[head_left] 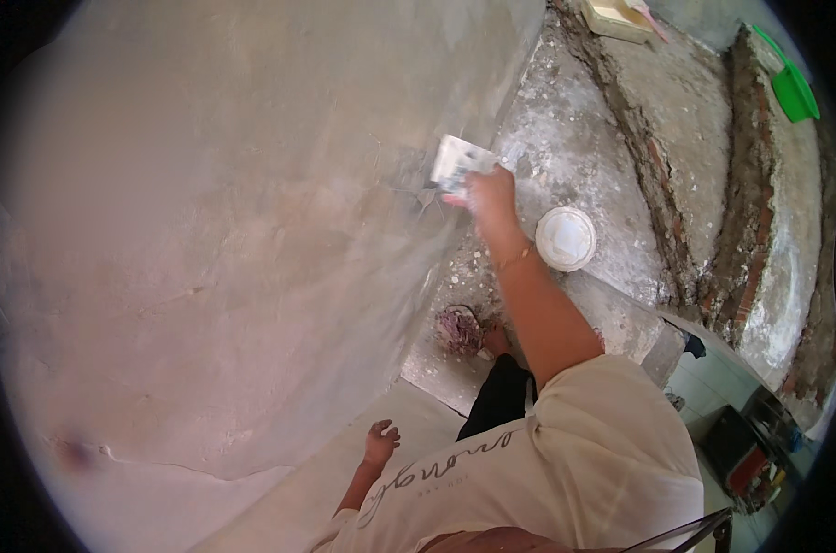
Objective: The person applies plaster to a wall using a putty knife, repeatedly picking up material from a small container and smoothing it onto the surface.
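Note:
My right hand (485,192) grips a wide, flat white putty scraper (453,161) with a reddish handle, its blade against or very close to the plastered wall (206,230) at a small cracked patch (409,175). Low by my body, my left hand (381,441) is empty, its fingers slightly bent and apart. A round white container (565,238) stands on the paint-spattered surface just right of my right forearm. A crumpled purple-grey bundle (456,327) lies beside my bare foot (496,339).
Rough steps with exposed brick edges (749,230) run along the right. At the top are a cream tray (611,20) with a pink-handled tool and a green plastic dipper (794,92). Dark assorted items (736,452) sit on a tiled floor (699,382) at lower right.

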Tool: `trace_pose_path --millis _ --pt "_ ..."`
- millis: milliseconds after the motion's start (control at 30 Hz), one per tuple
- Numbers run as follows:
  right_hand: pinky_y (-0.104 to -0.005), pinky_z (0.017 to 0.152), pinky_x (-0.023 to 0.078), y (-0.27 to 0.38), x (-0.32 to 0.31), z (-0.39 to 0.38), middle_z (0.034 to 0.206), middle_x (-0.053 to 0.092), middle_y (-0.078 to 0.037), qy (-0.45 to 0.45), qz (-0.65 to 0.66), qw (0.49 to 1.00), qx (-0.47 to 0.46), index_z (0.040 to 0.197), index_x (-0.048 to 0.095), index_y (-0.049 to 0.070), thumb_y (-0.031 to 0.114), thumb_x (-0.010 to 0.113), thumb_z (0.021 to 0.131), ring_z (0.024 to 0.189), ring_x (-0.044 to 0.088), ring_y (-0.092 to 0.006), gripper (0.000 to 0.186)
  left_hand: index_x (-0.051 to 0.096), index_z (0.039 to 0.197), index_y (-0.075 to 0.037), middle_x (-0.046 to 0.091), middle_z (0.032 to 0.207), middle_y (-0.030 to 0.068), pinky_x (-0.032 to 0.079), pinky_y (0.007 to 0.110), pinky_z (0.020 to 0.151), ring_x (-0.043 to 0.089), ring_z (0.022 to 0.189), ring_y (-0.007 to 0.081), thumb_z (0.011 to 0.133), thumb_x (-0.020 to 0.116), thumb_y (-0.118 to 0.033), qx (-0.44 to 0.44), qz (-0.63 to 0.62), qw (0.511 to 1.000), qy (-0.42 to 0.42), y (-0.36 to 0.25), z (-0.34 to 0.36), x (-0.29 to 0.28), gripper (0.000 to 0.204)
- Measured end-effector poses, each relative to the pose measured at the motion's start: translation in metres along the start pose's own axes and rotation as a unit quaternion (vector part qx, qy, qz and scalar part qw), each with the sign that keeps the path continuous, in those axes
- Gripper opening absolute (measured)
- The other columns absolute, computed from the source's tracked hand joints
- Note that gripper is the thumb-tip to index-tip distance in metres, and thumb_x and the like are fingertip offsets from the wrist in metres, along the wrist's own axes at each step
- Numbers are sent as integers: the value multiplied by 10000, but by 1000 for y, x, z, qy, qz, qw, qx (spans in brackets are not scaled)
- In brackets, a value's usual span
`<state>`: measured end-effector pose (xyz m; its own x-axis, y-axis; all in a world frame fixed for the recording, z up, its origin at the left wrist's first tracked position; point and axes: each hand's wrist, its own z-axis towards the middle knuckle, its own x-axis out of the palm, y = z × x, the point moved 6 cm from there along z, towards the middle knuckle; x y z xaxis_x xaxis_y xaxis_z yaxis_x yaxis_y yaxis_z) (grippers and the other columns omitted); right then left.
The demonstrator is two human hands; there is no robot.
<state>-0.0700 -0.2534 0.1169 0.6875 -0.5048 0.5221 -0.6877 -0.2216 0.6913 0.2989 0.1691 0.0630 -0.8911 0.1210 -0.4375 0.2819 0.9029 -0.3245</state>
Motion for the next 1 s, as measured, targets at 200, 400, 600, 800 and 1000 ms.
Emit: trace_pose_path --millis 200,400,600,800,1000 --pt "-409 513 571 -108 -78 112 957 577 -224 -66 -36 993 90 994 519 -90 -8 509 783 735 630 -342 226 474 1145 38 596 906 124 520 289 604 614 747 179 822 581 -138 -16 23 999 39 29 2 26 382" --pt "-352 467 559 -28 30 51 862 592 -178 -54 -102 991 60 934 530 -96 -6 507 775 640 619 -275 184 567 1058 -79 604 1007 135 521 349 696 602 893 256 753 656 -188 163 297 941 -2 79 2 -16 336" --pt "-317 489 569 118 139 -79 741 533 -83 162 -14 982 -97 862 532 -91 -33 458 741 564 550 -174 153 625 976 -202 579 1116 123 483 384 826 541 1034 301 686 677 -243 313 471 825 23 100 34 1 297" --pt "-309 527 583 209 193 -184 807 562 -128 302 3 941 -152 895 524 -110 -36 435 729 647 597 -183 202 620 1035 -169 586 1106 148 487 375 813 552 1032 300 701 650 -219 179 266 947 5 1 17 40 339" --pt "-348 565 598 195 149 -145 944 570 -182 216 -39 971 -93 1069 465 -116 -65 412 745 807 630 -275 332 613 1061 -44 602 1091 169 474 377 836 588 1005 272 757 593 -252 222 269 937 -19 -8 16 -6 369"
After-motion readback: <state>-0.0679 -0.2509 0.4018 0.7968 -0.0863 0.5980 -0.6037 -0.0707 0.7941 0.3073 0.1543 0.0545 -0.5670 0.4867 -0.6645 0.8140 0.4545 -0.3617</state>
